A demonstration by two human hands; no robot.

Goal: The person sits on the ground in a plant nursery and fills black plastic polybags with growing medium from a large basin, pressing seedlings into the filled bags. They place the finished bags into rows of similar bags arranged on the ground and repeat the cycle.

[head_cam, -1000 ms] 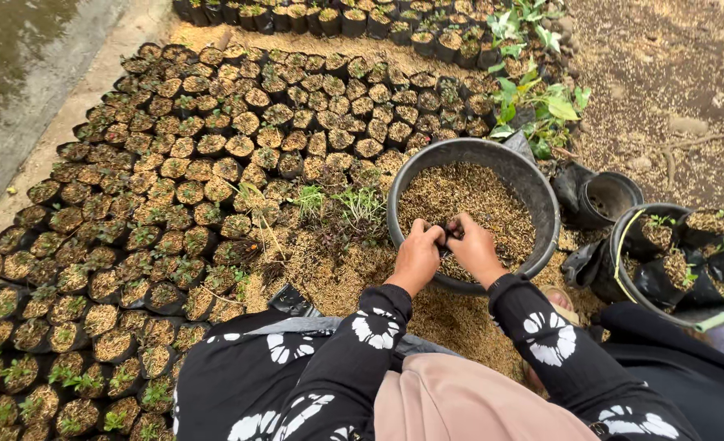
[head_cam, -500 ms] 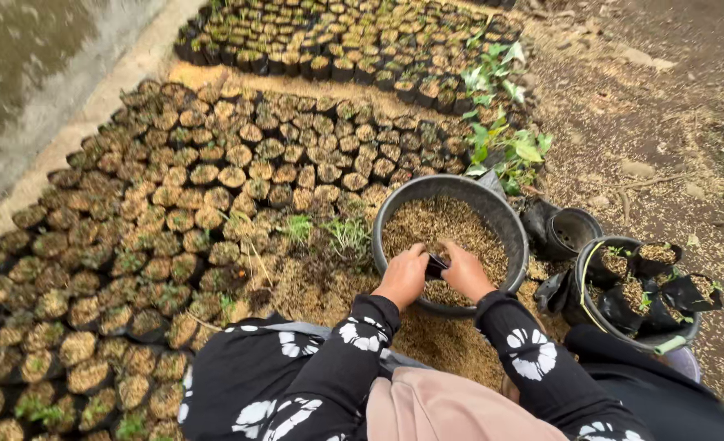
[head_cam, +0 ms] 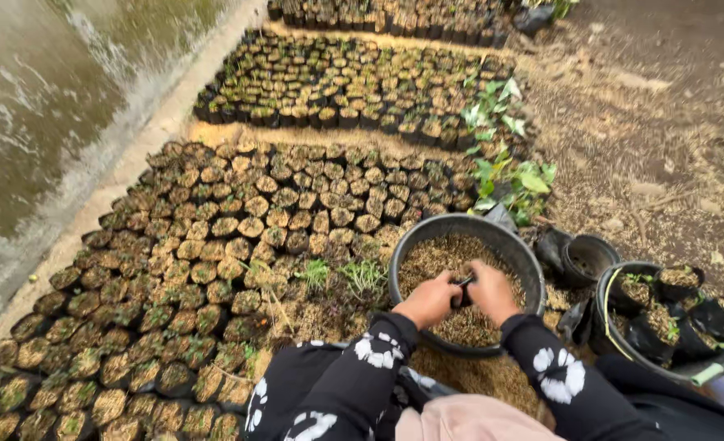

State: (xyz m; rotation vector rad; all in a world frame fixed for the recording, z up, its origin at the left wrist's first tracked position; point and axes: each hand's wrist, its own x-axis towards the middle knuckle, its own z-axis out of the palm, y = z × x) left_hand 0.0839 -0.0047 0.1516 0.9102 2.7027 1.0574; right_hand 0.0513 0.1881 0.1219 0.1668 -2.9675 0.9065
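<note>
Both my hands are inside a round black basin (head_cam: 411,245) filled with brown husk-like potting mix (head_cam: 435,257). My left hand (head_cam: 429,299) and my right hand (head_cam: 491,291) meet over the mix and together grip a small black nursery bag (head_cam: 463,286), mostly hidden between the fingers. My sleeves are black with white flower prints.
Dense rows of small black filled nursery bags (head_cam: 215,245) cover the ground left and ahead, another block (head_cam: 362,82) beyond. A black bucket (head_cam: 664,371) holding filled bags stands at right, an empty black pot (head_cam: 588,257) beside it. Green seedlings (head_cam: 509,175) grow behind the basin. A concrete kerb and water lie left.
The camera has tilted up, showing more of the far rows. My hands have stayed together in the basin on the small bag.
</note>
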